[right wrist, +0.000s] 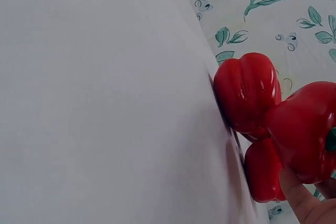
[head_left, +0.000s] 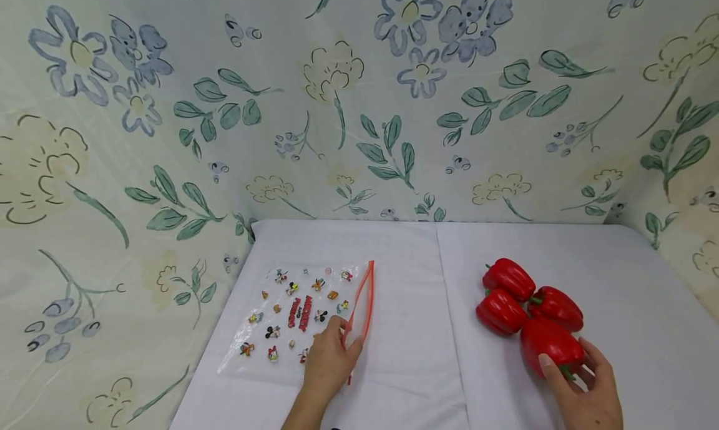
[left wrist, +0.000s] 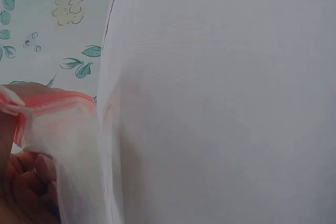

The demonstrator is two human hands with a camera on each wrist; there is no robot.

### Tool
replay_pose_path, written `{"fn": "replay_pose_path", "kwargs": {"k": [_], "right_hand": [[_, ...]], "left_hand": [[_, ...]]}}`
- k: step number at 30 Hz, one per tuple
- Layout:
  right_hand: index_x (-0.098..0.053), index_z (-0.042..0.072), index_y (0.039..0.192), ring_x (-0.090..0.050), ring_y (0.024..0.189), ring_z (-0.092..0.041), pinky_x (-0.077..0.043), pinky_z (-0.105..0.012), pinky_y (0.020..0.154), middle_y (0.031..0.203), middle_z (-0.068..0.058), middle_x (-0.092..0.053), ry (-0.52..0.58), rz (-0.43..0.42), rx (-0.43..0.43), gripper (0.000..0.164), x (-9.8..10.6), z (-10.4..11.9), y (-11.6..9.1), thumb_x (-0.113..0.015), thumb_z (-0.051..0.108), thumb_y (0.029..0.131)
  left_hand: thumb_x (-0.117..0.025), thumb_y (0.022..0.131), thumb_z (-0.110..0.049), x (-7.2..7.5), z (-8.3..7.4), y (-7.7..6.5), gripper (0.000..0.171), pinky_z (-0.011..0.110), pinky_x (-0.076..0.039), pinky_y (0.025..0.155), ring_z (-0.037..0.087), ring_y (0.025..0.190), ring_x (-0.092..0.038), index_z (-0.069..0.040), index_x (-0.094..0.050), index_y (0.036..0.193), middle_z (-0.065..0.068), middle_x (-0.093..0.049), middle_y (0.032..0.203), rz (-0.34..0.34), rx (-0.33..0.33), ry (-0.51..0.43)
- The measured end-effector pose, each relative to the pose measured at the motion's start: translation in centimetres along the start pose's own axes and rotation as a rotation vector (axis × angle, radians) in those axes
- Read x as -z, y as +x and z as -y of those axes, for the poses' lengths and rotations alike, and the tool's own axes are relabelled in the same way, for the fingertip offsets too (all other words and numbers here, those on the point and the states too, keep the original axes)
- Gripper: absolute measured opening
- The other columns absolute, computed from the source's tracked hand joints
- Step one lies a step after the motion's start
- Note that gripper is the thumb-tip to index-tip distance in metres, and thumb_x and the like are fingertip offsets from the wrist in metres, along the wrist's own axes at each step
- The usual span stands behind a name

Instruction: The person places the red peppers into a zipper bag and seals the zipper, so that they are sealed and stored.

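A clear zip bag printed with small cartoon figures lies on the left half of the white table, its orange zip edge on the right and parted into a narrow loop. My left hand pinches that edge near its lower part; the left wrist view shows the orange strip and clear plastic between thumb and fingers. Over on the right, my right hand grips a red bell pepper, thumb on one side and fingers on the other, around its green stem end. In the right wrist view this pepper overlaps others behind it.
Three more red bell peppers sit clustered just beyond the held one: a back one, a left one and a right one. A seam runs down the white cloth between bag and peppers. Floral fabric hangs behind the table.
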State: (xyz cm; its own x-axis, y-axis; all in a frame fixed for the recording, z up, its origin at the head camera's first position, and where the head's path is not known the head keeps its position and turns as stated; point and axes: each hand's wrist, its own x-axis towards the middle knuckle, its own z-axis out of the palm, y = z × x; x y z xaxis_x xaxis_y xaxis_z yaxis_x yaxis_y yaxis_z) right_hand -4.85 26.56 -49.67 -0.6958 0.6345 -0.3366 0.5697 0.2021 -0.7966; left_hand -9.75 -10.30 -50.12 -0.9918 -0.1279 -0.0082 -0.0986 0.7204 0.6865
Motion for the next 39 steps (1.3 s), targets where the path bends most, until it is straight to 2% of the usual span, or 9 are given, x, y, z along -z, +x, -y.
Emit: {"fn": "replay_pose_path", "kwargs": {"k": [10,17,20,24,27,31,35,39], "right_hand": [[-0.006,0.029,0.165,-0.029,0.149,-0.048,-0.039,-0.067,0.105,0.171,-0.015,-0.014,0.046,-0.025,0.045,0.094,-0.2,0.9,-1.0,-0.066,0.048,0.095],[-0.014,0.036,0.163,-0.038,0.143,-0.047,-0.039,-0.06,0.104,0.17,-0.013,-0.021,0.084,-0.032,0.134,0.089,-0.8,2.1,-2.0,-0.069,0.045,0.094],[-0.017,0.04,0.161,-0.04,0.14,-0.042,-0.042,-0.048,0.1,0.166,-0.011,-0.028,0.083,-0.031,0.172,0.088,-1.0,2.7,-2.1,-0.071,0.043,0.093],[-0.023,0.04,0.159,-0.043,0.135,-0.037,-0.055,-0.022,0.081,0.161,-0.009,-0.034,0.097,-0.022,0.237,0.086,-1.3,3.3,-2.3,-0.076,0.039,0.09],[-0.026,0.039,0.158,-0.045,0.132,-0.036,-0.049,-0.005,0.066,0.16,-0.008,-0.036,0.103,-0.007,0.277,0.087,-1.5,3.7,-2.4,-0.078,0.036,0.089],[-0.025,0.035,0.159,-0.046,0.133,-0.038,-0.054,-0.013,0.073,0.16,-0.009,-0.036,0.089,0.015,0.308,0.091,-1.9,4.2,-2.6,-0.08,0.034,0.088],[-0.023,0.03,0.161,-0.047,0.133,-0.042,-0.053,-0.034,0.085,0.16,-0.014,-0.035,0.088,0.045,0.321,0.095,-2.3,4.8,-2.8,-0.082,0.033,0.086],[-0.023,0.028,0.161,-0.047,0.133,-0.044,-0.049,-0.047,0.091,0.16,-0.016,-0.035,0.094,0.07,0.341,0.098,-2.8,5.3,-2.9,-0.084,0.032,0.084]], "left_hand": [[-0.084,0.081,-0.032,-0.1,0.0,0.0,0.037,0.026,-0.034,0.05,0.008,0.053,-0.043,-0.018,-0.058,0.104,-0.007,-0.05,0.066,-0.102,0.006,-0.003],[-0.082,0.082,-0.031,0.0,-0.2,-0.1,0.034,0.025,-0.034,0.052,0.007,0.055,-0.042,-0.018,-0.058,0.102,-0.009,-0.049,0.063,-0.179,-0.026,0.001],[-0.082,0.082,-0.03,0.0,-0.2,-0.2,0.033,0.025,-0.033,0.053,0.006,0.056,-0.041,-0.018,-0.059,0.102,-0.01,-0.048,0.063,-0.199,-0.034,-0.005],[-0.081,0.084,-0.03,0.1,-0.3,-0.2,0.032,0.024,-0.032,0.052,0.005,0.056,-0.039,-0.017,-0.059,0.103,-0.01,-0.047,0.064,-0.203,-0.04,-0.015],[-0.08,0.086,-0.03,0.2,-0.4,-0.3,0.029,0.023,-0.032,0.052,0.005,0.055,-0.039,-0.017,-0.06,0.104,-0.01,-0.047,0.063,-0.206,-0.044,-0.025],[-0.077,0.09,-0.029,0.3,-0.5,-0.2,0.024,0.022,-0.031,0.051,0.004,0.054,-0.039,-0.017,-0.062,0.105,-0.01,-0.046,0.063,-0.216,-0.045,-0.038],[-0.075,0.091,-0.029,0.3,-0.5,-0.2,0.021,0.022,-0.031,0.051,0.004,0.056,-0.039,-0.018,-0.062,0.104,-0.01,-0.045,0.063,-0.233,-0.046,-0.042],[-0.075,0.092,-0.029,0.3,-0.4,-0.2,0.02,0.021,-0.031,0.051,0.004,0.057,-0.039,-0.019,-0.063,0.104,-0.01,-0.045,0.064,-0.255,-0.056,-0.042]]}}
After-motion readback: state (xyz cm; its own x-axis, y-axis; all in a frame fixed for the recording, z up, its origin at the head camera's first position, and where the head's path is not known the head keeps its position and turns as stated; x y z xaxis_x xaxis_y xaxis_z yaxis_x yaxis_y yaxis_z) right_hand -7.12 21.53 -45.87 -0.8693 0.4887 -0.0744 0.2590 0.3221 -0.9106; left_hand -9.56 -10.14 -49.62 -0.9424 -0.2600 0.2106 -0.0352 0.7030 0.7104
